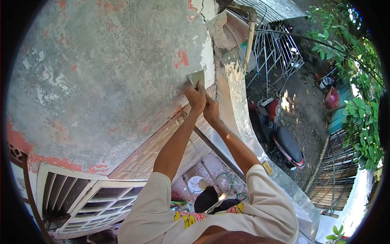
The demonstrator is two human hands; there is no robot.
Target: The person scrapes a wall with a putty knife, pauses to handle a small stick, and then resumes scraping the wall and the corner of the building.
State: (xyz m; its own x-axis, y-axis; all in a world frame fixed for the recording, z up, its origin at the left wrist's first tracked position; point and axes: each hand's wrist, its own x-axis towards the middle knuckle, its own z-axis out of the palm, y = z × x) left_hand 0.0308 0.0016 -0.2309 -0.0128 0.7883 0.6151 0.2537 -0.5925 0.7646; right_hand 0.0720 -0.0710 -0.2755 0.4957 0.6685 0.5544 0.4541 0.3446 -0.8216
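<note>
A flat metal scraper point(196, 77) has its blade against the grey wall point(122, 61), close to the wall's right-hand edge. My left hand point(196, 97) is closed around it just below the blade. Lower and to the right, my right hand point(211, 110) is closed on the handle end, the two hands touching. Fingers cover most of the handle. Beside the blade, a strip of white bare surface point(208, 61) runs up the edge, and a red paint patch point(181, 59) shows above left.
Far below, a parked motorcycle point(284, 142) stands on paving, with a metal frame point(276, 57) behind it. White louvred windows point(101, 203) sit at lower left. A narrow ledge point(239, 105) runs down the right side. A black cable point(325, 44) crosses at upper right.
</note>
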